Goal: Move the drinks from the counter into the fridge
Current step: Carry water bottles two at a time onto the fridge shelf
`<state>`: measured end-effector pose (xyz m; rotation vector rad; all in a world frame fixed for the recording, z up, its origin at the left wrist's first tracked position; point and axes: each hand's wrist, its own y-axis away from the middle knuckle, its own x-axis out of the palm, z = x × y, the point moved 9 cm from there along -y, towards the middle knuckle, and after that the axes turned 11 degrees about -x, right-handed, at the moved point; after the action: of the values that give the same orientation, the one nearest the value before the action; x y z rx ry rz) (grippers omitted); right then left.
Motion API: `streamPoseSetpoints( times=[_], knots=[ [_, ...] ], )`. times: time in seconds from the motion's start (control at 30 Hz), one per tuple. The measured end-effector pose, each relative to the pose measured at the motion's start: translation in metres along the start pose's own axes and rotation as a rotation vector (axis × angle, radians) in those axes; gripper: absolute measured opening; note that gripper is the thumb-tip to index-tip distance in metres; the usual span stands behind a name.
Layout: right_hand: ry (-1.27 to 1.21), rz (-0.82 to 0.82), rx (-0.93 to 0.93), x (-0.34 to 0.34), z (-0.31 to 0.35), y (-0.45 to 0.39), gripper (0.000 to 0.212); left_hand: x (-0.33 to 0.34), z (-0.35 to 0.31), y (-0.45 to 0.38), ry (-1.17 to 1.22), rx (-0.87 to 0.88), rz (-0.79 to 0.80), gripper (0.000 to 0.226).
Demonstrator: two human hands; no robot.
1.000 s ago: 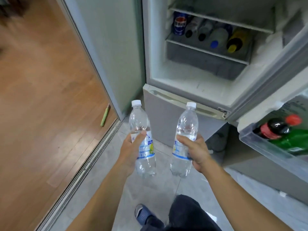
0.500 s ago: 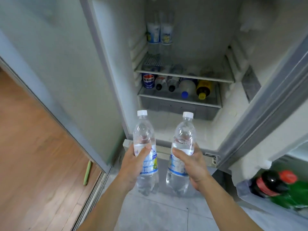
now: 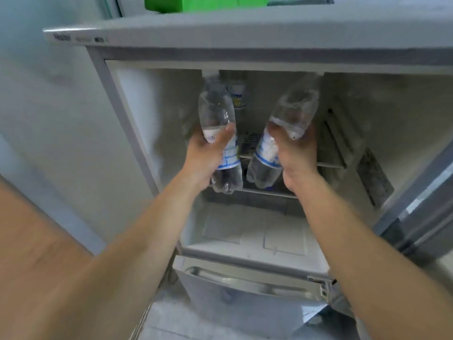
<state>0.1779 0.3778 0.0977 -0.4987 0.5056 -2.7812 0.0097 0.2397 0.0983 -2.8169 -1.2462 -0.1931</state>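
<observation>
Each hand grips one bottle: left hand and left bottle, right hand and right bottle, both neck-first over the upper shelf's front edge.

Three water bottles, two hands, one fridge, one green box

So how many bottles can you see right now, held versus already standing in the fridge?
Held water bottles: 2, one in the left hand at, one in the right hand at
Bottles standing at the back of the fridge: 1 visible
Total: 3
</observation>
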Motion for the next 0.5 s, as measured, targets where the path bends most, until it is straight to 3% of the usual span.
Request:
streamPoseSetpoints(
  times=[0.07, 0.23, 0.5],
  knots=[
    [0.029, -0.006, -0.017, 0.009, -0.002, -0.022, 0.072, 0.005, -0.012, -0.025, -0.042, 0.045, -0.008, 0.035],
    [0.118, 0.044, -0.041, 0.025, -0.025, -0.066, 0.056, 0.019, -0.019, -0.075, -0.163, 0.097, 0.035, 0.028],
    [0.322, 0.065, -0.076, 0.032, -0.051, -0.121, 0.086, 0.063, -0.009, -0.135, -0.198, 0.109, 0.052, 0.052]
  ],
)
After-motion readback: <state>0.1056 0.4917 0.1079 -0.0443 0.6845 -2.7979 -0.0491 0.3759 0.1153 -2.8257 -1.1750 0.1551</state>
